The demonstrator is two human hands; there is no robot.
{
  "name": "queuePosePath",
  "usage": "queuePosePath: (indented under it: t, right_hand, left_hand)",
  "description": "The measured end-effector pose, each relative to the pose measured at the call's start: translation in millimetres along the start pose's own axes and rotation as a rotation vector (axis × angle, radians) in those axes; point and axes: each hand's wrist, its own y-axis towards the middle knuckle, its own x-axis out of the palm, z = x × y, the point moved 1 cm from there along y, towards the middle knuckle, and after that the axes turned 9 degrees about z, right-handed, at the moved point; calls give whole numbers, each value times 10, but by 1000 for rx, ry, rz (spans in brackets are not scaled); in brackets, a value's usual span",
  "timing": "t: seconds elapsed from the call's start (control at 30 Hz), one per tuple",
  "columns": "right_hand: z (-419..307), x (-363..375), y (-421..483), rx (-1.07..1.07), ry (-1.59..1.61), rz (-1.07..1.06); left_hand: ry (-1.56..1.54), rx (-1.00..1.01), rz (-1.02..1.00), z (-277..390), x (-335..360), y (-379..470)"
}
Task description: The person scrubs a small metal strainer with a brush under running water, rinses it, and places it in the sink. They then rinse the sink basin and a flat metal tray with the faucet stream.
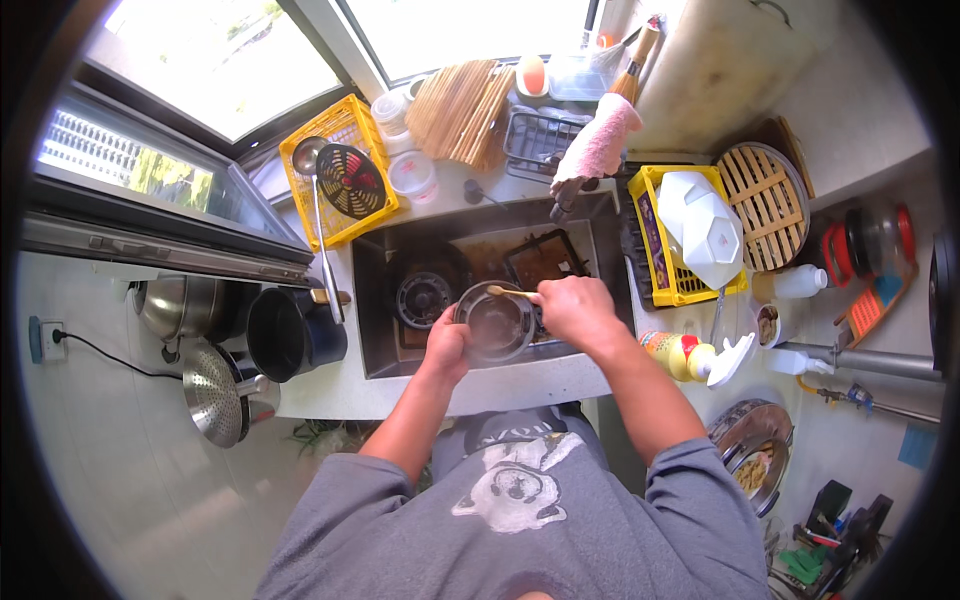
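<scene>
My left hand (448, 343) grips the left rim of a round grey dish-like part (498, 336), held above the sink (493, 369). In my right hand (576, 306) is a small brush (507, 292), its handle between the fingers and its yellowish head over the dish's upper rim. Whether the bristles touch it, I cannot tell. Below on the left, inside the sink, lies a dark round part that looks like a stove burner (422, 298). A black square frame, seemingly a pan support (551, 253), rests in brownish water or residue at the back right.
Behind the sink are a yellow basket (300, 154) with a ladle (324, 232), a bamboo mat (454, 112) and a faucet draped with a pink cloth (600, 139). To the right stand another yellow basket (651, 225) and a yellow bottle (671, 354); a dark pot (277, 330) is at left.
</scene>
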Motion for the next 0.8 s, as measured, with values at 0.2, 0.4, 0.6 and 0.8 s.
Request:
queuePosePath:
  t: [0.2, 0.4, 0.6, 0.8]
  right_hand:
    - [257, -35, -142, -15, 24, 63]
    - [73, 237, 3, -141, -41, 226]
    - [0, 246, -29, -130, -88, 228]
    - [141, 63, -279, 206, 137, -116]
  left_hand:
    - [-120, -104, -60, 157, -26, -76]
    - [-4, -146, -51, 220, 116, -212]
    - [120, -109, -50, 202, 103, -137]
    - [-76, 101, 42, 139, -84, -48]
